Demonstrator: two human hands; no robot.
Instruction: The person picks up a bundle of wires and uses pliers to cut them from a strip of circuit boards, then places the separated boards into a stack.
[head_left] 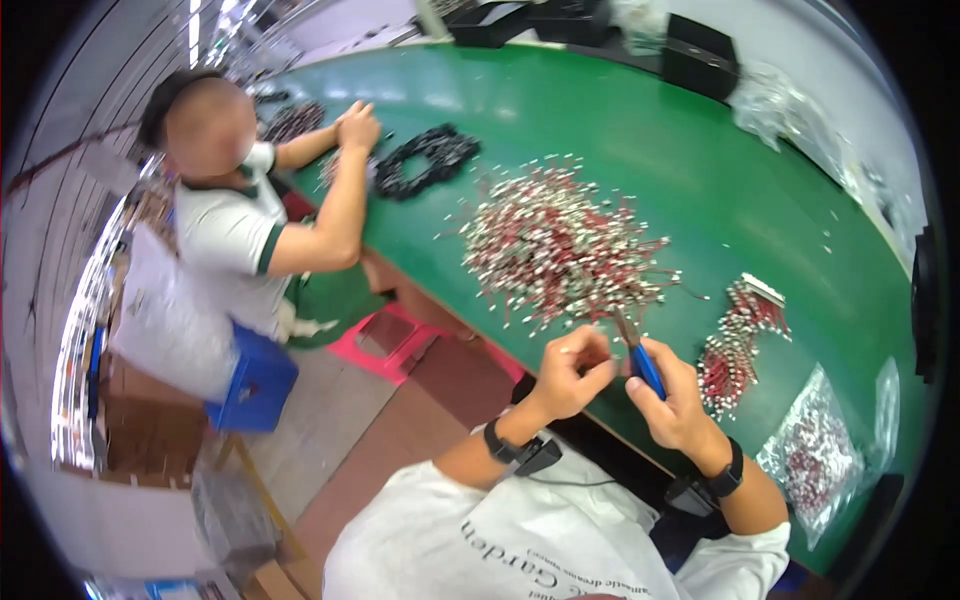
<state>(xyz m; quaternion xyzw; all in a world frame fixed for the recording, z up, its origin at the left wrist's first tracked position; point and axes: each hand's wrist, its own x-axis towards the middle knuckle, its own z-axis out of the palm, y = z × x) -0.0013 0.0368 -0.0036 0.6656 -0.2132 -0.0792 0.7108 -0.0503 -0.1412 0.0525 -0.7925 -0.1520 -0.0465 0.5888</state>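
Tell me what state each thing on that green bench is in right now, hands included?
Left hand: fingers pinched shut on something too small to identify.
Right hand: closed around the blue-handled hand tool, tip pointing up.
Big pile of red wires with metal ends: loose, spread out.
Smaller bunch of red wires: gathered, lying right of the hands.
Clear plastic bag of parts: lying flat, filled.
Ring of black parts: heaped by the co-worker's hands.

Bare green table [650, 150] beyond wire pile [560, 245]
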